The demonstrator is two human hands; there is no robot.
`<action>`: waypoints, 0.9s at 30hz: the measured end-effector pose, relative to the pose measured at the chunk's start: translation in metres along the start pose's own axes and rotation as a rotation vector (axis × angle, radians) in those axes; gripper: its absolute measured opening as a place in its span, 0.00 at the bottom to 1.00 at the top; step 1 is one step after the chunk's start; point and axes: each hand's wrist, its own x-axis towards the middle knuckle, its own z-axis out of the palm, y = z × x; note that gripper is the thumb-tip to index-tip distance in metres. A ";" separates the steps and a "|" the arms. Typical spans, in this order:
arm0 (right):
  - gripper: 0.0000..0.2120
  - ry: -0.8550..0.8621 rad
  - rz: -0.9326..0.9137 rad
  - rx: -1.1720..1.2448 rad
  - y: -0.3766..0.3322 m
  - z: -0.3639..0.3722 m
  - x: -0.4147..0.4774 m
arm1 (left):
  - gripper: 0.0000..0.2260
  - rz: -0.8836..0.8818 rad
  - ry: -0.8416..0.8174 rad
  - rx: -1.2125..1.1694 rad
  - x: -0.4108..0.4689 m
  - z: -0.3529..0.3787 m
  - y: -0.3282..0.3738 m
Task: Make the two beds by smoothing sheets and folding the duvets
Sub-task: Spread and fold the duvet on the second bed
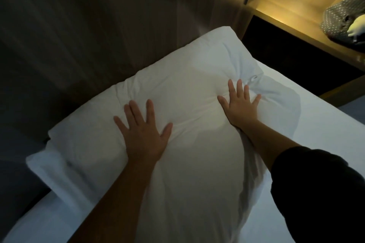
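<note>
A plump white pillow (181, 77) lies at the head of a bed with a white sheet (320, 136), against a dark headboard wall. My left hand (144, 134) presses flat on the pillow's near left part, fingers spread and straight. My right hand (240, 104) presses flat on its right part, fingers spread, beside a crumpled corner of the pillowcase. Both palms dent the pillow. No duvet shows in this view.
A lit wooden bedside shelf (308, 33) stands at the upper right, carrying a dotted grey bag (341, 19) with a pale object on it. The dark panelled wall (79, 25) fills the upper left. Dim floor lies left of the bed.
</note>
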 end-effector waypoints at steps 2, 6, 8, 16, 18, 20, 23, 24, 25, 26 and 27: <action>0.34 0.033 -0.002 0.034 0.001 -0.004 -0.008 | 0.39 0.027 0.001 -0.011 -0.001 -0.002 -0.003; 0.31 0.073 -0.048 0.053 0.001 -0.015 -0.042 | 0.38 0.109 0.030 -0.033 -0.012 -0.011 -0.008; 0.31 0.080 -0.088 0.049 -0.001 -0.019 -0.073 | 0.36 0.203 0.038 -0.058 -0.027 -0.016 -0.014; 0.32 0.058 -0.119 0.164 -0.022 0.006 -0.242 | 0.30 0.557 -0.046 -0.129 -0.150 -0.017 -0.058; 0.30 0.019 -0.071 0.282 -0.033 0.016 -0.289 | 0.27 0.592 -0.069 -0.154 -0.187 -0.013 -0.077; 0.28 -0.008 -0.050 0.428 -0.047 0.026 -0.338 | 0.28 0.593 -0.139 -0.219 -0.223 -0.012 -0.098; 0.29 -0.017 0.015 0.657 -0.068 0.036 -0.398 | 0.30 0.559 -0.225 -0.357 -0.253 -0.017 -0.126; 0.30 -0.015 0.061 0.711 -0.073 0.038 -0.413 | 0.29 0.546 -0.230 -0.432 -0.261 -0.021 -0.134; 0.32 -0.010 0.107 0.750 -0.079 0.040 -0.428 | 0.27 0.508 -0.217 -0.531 -0.268 -0.025 -0.141; 0.35 -0.010 0.149 0.791 -0.084 0.042 -0.440 | 0.24 0.428 -0.200 -0.644 -0.274 -0.028 -0.146; 0.38 -0.021 0.191 0.836 -0.090 0.043 -0.451 | 0.21 0.318 -0.196 -0.756 -0.280 -0.030 -0.149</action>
